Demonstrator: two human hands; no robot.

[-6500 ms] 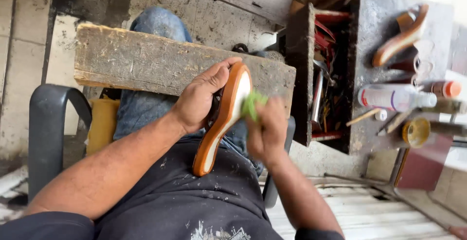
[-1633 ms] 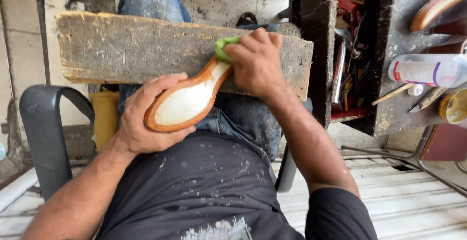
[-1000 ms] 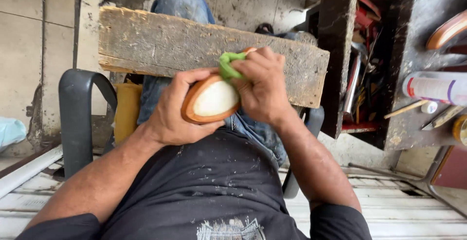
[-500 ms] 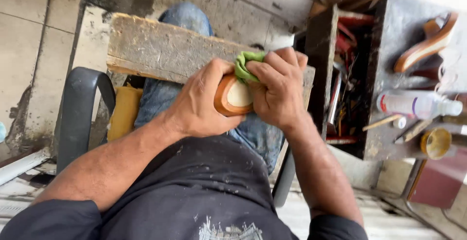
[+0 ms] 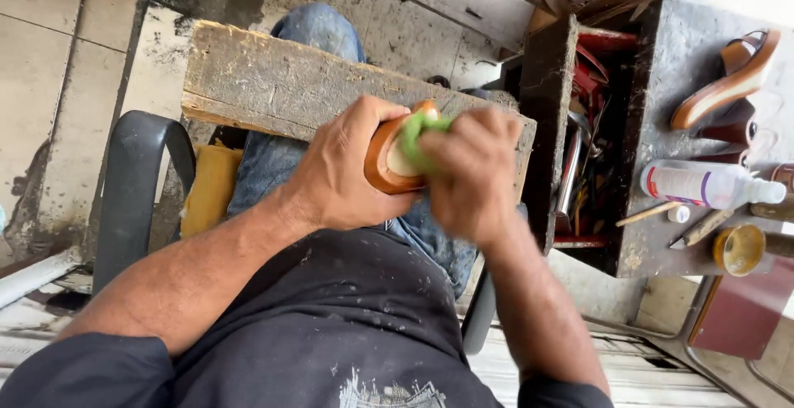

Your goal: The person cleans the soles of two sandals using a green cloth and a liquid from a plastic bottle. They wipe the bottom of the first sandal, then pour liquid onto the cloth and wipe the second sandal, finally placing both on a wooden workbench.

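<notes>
My right hand (image 5: pixel 470 172), blurred mid-rub, is closed on a green cloth (image 5: pixel 416 133), pressing it against the pale inner face of the shoe sole (image 5: pixel 389 160). My left hand (image 5: pixel 351 168) is wrapped around the sole's tan rim from the left, fingers curled over the top edge, thumb underneath. The sole sits end-on to me, over my lap, just in front of the wooden plank (image 5: pixel 273 85) that lies across my jeans.

Judgement: grip from the left has to be firm so the sole does not twist under the rubbing; short strokes, cloth bunched tight, edge worked as well as face. Risk is the cloth slipping off the rim onto my knuckles.

Outward: dark chair arm (image 5: pixel 132 185) at left. At right, the grey bench (image 5: pixel 695 77) carries a white plastic bottle (image 5: pixel 703 185), a small round tin (image 5: pixel 738 249), and another wedge sole (image 5: pixel 728 81). Tool rack (image 5: pixel 583 143) beside it, contents too cluttered to tell
</notes>
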